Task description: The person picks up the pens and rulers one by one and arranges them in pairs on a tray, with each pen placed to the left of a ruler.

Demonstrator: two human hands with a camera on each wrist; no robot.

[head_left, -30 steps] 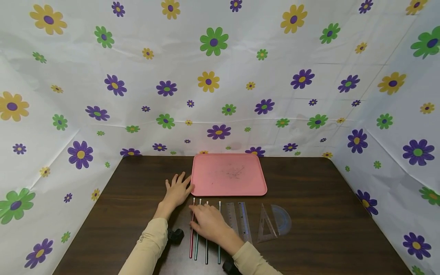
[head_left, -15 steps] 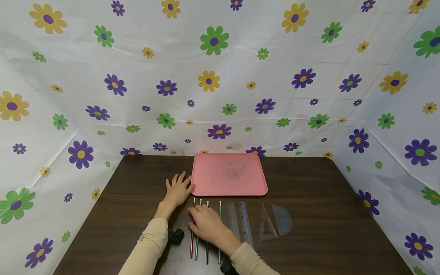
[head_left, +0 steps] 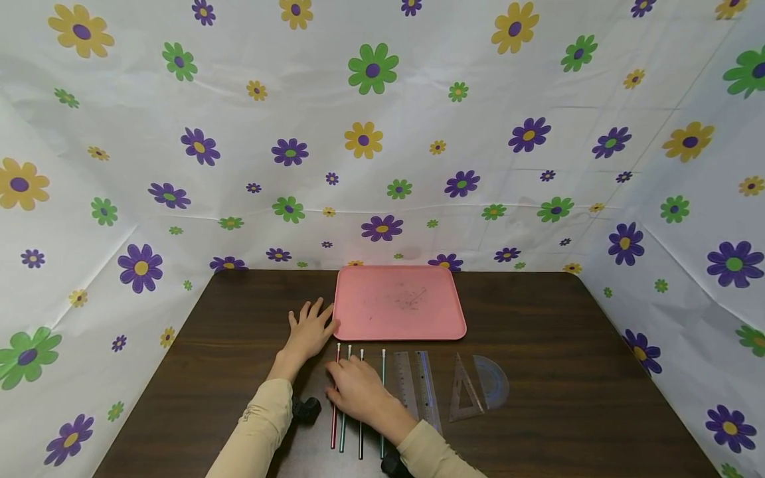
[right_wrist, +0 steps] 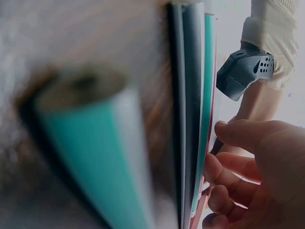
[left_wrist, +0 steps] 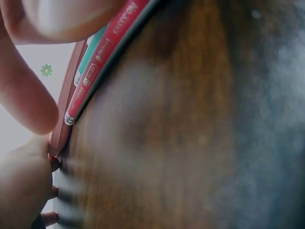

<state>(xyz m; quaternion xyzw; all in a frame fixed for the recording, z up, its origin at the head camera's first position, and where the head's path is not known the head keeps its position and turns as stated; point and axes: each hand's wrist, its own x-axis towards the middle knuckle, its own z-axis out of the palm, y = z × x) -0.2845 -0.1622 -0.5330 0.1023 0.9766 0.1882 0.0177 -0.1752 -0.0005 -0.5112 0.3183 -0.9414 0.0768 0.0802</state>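
On the brown table, several pencils lie side by side: a red one (head_left: pixel 333 428), a teal one (head_left: pixel 342 435), a black one (head_left: pixel 361 441) and another teal one (head_left: pixel 382 443). My right hand (head_left: pixel 366 393) is over them, thumb and fingers loosely bent. In the right wrist view its fingertips (right_wrist: pixel 213 167) are right beside the red and teal pencils, with no pencil between thumb and fingers. My left hand (head_left: pixel 307 337) rests with fingers spread at the left edge of a pink tray (head_left: pixel 358 282); its thumb touches the rim.
Right of the pencils lie two clear rulers (head_left: pixel 405 382), a set square (head_left: pixel 463 398) and a protractor (head_left: pixel 492 382). Black wrist devices (head_left: pixel 307 411) sit at both cuffs. A flowered sheet (head_left: pixel 382 166) stands behind and beside the table (head_left: pixel 538 332).
My right hand has shifted very slightly left over the pencils. The left hand, the tray and the pencils stay in place; the head view has tilted a little.
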